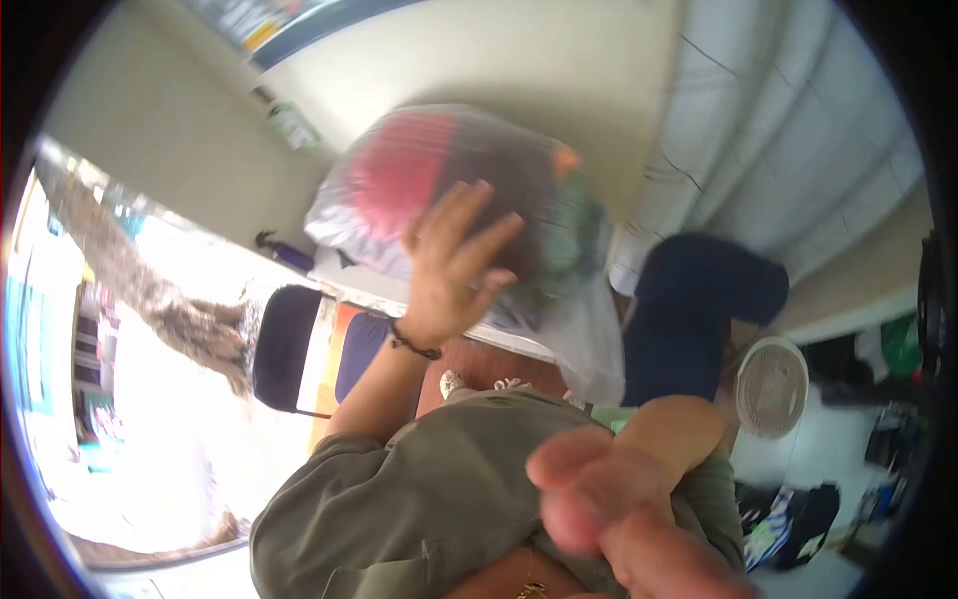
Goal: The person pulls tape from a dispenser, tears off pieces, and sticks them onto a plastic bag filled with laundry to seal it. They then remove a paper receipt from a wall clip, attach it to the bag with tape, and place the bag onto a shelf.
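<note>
Plastic bag [399,165], clear and thin, stuffed with red, dark and green fabric, is up in front of me against the pale wall, above a dark chair [284,344]. My left hand [454,270] is spread flat on its side, fingers wide, pressing and not gripping. My right hand [599,499] is close to the lens and blurred; fingers look loosely extended with nothing in them, but I can't tell for sure.

Risks, as I judge them:
- With only an open palm on it, the bag could roll off and drop.
- The loose plastic hanging at the lower end could stretch or tear under the load and spill the fabric.
- A falling bag could knock the white fan [770,386] nearby.
- My right hand isn't on the bag to catch it.
</note>
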Demonstrator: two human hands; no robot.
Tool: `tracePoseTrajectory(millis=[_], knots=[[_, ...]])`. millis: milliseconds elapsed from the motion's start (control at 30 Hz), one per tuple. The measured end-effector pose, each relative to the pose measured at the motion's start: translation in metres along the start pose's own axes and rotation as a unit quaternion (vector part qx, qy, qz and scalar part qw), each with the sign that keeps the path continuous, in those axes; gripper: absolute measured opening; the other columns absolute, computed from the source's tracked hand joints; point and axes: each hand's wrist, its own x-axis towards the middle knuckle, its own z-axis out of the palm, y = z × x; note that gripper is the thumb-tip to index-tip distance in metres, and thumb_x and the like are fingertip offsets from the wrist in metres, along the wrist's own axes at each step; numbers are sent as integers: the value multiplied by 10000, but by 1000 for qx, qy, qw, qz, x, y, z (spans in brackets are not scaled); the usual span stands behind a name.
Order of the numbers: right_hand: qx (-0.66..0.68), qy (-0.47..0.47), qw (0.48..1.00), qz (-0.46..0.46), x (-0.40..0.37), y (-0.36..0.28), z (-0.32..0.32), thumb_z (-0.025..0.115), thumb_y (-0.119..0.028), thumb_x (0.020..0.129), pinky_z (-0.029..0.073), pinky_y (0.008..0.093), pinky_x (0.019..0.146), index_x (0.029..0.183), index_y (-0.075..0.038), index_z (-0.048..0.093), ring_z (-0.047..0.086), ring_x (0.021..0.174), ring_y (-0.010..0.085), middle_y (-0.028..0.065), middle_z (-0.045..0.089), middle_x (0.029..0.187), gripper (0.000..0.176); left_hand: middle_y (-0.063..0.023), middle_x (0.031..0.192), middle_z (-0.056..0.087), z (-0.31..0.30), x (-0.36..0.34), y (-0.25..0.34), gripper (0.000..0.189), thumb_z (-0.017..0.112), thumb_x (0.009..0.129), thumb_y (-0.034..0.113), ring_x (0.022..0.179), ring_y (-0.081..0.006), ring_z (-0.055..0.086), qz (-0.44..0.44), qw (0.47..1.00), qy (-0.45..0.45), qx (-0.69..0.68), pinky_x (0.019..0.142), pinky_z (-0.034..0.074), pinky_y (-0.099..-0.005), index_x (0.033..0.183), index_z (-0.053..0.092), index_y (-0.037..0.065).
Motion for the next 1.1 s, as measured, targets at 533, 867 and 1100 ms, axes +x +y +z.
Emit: tracePoseTrajectory(millis=[533,867,1100], knots=[[-393,-346,809,269,-69,463,57,639,-116,912,487,285,793,965,-22,667,648,861,145,67,697,895,111,-9,963,661,-110,-323,-183,245,718,748,161,960,-196,604,-175,975,-57,-125,859,404,-376,992,702,152],[-788,-214,520,253,-62,644,-3,636,-390,881,406,524,932,1242,-146,520,618,1088,290,62,683,1102,450,-29,734,658,-128,-438,-230,102,680,792,103,741,-212,637,-354,922,-32,-156,759,448,-357,891,705,103],[-623,-138,624,450,-46,676,-35,738,-198,814,508,343,776,1201,-15,535,676,894,227,136,699,984,474,-42,784,679,-116,-427,-265,106,657,806,81,770,-236,640,-378,910,-7,-168,771,451,-373,903,698,92]])
